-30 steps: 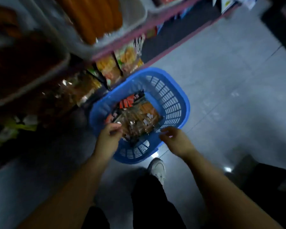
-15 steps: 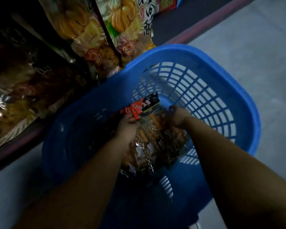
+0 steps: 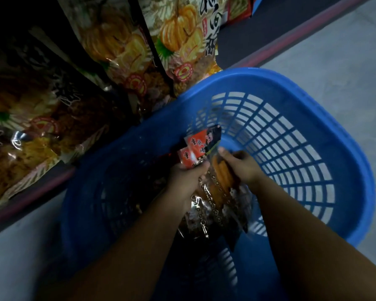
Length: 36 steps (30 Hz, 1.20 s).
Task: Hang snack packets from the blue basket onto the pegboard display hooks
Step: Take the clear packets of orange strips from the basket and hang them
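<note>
You have leaned closer over the blue basket (image 3: 313, 101) since half a second ago, and both hands stay in it. Your left hand (image 3: 186, 177) and right hand (image 3: 240, 164) grip the snack packets (image 3: 213, 192) inside. No packet is lifted out yet; all the hanging remains.

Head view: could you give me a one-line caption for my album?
Both hands, left and right, grip snack packets inside a blue basket beside hanging pumpkin-print bags.
</note>
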Motion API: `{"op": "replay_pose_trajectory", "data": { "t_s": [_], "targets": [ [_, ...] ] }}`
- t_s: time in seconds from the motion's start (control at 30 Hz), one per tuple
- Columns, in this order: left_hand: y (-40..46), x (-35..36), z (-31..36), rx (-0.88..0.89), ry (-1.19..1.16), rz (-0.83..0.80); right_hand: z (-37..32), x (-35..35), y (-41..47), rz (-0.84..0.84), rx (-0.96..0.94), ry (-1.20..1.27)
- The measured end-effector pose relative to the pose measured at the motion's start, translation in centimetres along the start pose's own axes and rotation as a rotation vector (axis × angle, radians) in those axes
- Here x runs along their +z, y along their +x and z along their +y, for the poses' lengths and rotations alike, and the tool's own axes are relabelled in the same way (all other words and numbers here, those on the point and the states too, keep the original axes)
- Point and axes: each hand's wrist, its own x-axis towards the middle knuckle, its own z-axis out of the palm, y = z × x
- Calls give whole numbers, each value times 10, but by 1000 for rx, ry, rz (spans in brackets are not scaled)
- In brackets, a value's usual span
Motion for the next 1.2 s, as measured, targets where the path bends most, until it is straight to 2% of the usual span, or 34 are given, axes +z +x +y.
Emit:
{"op": "replay_pose_trajectory", "data": {
  "t_s": [0.13,0.23,0.37,0.43,0.5,0.6,0.77,0.87,1.03,1.1,1.2],
  "targets": [
    [-33,-14,15,103,-127,-99,-40,-7,-34,-164,-131,255],
    [-72,-32,34,193,-220,-105,-72,-20,-76,-144,-204,369],
    [-158,-66,70,377,-213,-52,-116,-35,-163,-129,-249,396],
    [-211,-83,97,450,-230,46,-144,-44,-217,-29,-286,403],
    [-269,-103,127,497,-255,224,-180,-54,-276,51,-312,406],
    [-362,-132,185,554,-240,310,-251,-72,-372,93,-362,404],
    [-528,-186,291,686,-188,472,-375,-86,-532,16,-507,355],
    [-607,-220,340,761,-166,607,-436,-85,-609,-110,-642,301],
    [-706,-280,398,1019,-82,804,-525,-60,-702,-266,-915,240],
    [-737,-306,417,1143,-104,825,-556,-48,-733,-295,-1008,265],
    [-778,-341,446,1318,-147,828,-596,-32,-775,-268,-1053,390]
  ]
}}
